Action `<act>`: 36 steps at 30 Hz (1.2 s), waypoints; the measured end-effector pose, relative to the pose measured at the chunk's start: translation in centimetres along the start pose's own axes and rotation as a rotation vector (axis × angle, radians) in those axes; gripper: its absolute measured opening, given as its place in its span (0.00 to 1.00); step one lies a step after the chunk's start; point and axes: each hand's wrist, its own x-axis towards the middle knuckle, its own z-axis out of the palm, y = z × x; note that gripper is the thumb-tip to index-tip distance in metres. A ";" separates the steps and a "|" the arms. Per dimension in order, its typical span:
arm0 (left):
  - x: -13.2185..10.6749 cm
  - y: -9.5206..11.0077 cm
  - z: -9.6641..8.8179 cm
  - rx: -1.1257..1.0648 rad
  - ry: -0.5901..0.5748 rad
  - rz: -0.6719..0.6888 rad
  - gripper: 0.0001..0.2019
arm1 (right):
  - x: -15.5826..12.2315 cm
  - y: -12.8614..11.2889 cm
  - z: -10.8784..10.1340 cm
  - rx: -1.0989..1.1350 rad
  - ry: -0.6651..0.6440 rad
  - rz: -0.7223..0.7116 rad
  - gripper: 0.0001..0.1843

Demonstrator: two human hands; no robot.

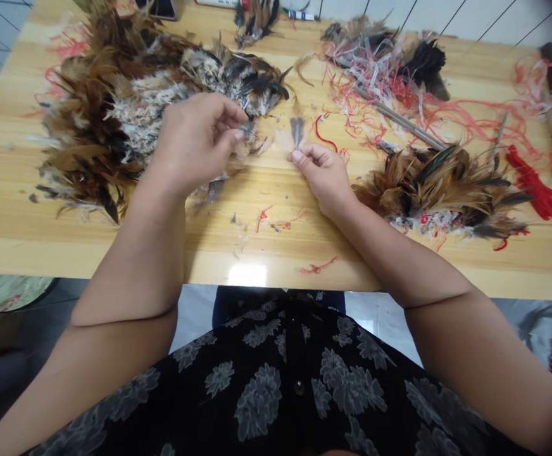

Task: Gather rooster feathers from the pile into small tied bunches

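My right hand (326, 177) pinches a small grey-brown feather (297, 131) by its base between thumb and forefinger, its tip pointing away from me. Above the right edge of a big heap of brown, black and whitish feathers (86, 107), my left hand (202, 139) has its fingers curled and its thumb close to the forefinger. Dark, wispy bits show around those fingertips, but what they hold is too small and blurred to make out. A bundle of glossy brown feathers (447, 183) with pale bases lies by my right forearm.
Tangled pink and white string (371, 69) spreads over the back right of the wooden table (276, 253), with a thin stick (409, 126) across it. Red pipe-cleaner-like strands (537, 183) lie at right. Red string scraps (318, 266) and fluff dot the front.
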 end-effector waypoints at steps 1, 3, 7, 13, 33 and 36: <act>0.0 0.3 -0.2 -0.017 0.021 -0.013 0.10 | 0.0 -0.2 -0.1 0.028 0.001 0.013 0.36; -0.1 1.1 -0.4 -0.045 0.060 -0.038 0.08 | 0.0 -0.5 -0.2 0.080 -0.006 0.034 0.36; -0.2 2.4 -0.7 -0.020 0.115 -0.088 0.07 | 0.1 -0.6 -0.4 0.149 -0.011 0.018 0.36; -0.2 2.3 0.2 0.143 -0.106 -0.233 0.09 | 0.0 0.1 -0.4 0.127 -0.017 -0.016 0.36; -0.8 1.9 4.6 -0.270 -0.023 -0.211 0.19 | -0.4 0.0 0.2 0.045 0.011 -0.002 0.30; -1.2 2.2 5.9 -0.559 -0.054 -0.257 0.25 | -0.7 -0.8 0.5 0.037 0.038 0.037 0.31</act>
